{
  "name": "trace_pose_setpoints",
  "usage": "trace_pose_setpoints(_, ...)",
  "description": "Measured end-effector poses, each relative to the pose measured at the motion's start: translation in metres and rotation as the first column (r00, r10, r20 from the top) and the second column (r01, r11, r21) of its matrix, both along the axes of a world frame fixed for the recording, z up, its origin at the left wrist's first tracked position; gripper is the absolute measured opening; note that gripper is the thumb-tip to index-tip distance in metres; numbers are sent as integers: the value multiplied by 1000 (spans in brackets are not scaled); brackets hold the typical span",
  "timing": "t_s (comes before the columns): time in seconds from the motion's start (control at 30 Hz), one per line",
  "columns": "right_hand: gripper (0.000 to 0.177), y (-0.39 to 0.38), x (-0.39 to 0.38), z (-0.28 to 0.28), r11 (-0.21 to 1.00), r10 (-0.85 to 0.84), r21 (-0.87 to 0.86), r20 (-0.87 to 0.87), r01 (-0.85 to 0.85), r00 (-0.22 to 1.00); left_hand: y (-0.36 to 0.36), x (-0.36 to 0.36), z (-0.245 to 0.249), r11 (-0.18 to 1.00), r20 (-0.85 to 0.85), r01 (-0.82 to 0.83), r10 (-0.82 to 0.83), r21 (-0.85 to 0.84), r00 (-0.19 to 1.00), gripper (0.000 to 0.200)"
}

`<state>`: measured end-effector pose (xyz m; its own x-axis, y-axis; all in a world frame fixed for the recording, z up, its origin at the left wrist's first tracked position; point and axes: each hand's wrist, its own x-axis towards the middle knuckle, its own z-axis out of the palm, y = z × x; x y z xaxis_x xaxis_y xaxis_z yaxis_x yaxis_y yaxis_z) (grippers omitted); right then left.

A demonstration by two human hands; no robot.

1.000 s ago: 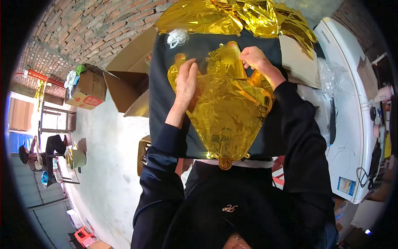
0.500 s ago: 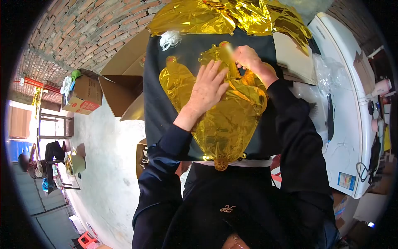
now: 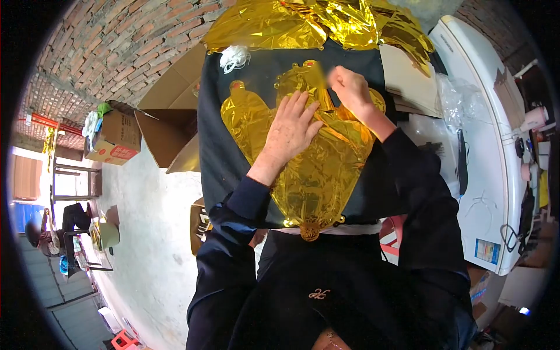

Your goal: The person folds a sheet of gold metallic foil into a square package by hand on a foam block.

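Observation:
A flat, crinkled gold foil balloon [image 3: 318, 169] with several lobes and small tabs lies on the dark table cover [image 3: 224, 169]. Flat on its upper middle rests my left hand [image 3: 293, 126], fingers stretched out and slightly spread. My right hand [image 3: 352, 92] is closed, just above the balloon's upper right part. At its fingertips is a blur, so what it pinches cannot be made out. One balloon lobe reaches up to the left, and another ends in a reddish-marked tip at the top centre. The narrow bottom tip hangs over the near table edge.
More gold foil [image 3: 268, 26] is piled along the far table edge. A bundle of white string [image 3: 235, 58] lies at the far left corner. Cardboard sheets [image 3: 410, 79] and clear plastic are to the right, beside a white appliance [image 3: 484, 169]. An open carton [image 3: 166, 134] stands left.
My right hand has lifted slightly and turned, moving a little away from the balloon's top tip. The left hand stays flat on the foil. The view has shifted slightly.

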<state>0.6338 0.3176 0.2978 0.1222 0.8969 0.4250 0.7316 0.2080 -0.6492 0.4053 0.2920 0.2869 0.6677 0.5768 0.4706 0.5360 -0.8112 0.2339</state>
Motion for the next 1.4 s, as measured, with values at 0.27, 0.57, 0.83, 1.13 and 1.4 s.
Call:
trace_pose_setpoints(0.27,4,-69,-1,8,917,243,222,343,-330,907,-2,0,2,1000,31,8,-7,-20,999,49)
trace_pose_setpoints(0.57,16,-66,-7,8,910,197,190,585,-370,786,-1,0,-1,1000,22,0,0,-13,1000,50)
trace_pose_setpoints(0.83,19,-70,-12,0,946,118,167,618,-277,777,9,4,35,997,9,-40,39,70,999,47)
trace_pose_setpoints(1.13,20,-73,-13,-4,971,124,86,624,-225,772,61,31,21,971,-80,231,-236,-62,969,43)
trace_pose_setpoints(1.4,20,-73,-11,-2,968,147,61,643,-242,752,96,46,35,994,-8,-105,106,33,994,31)
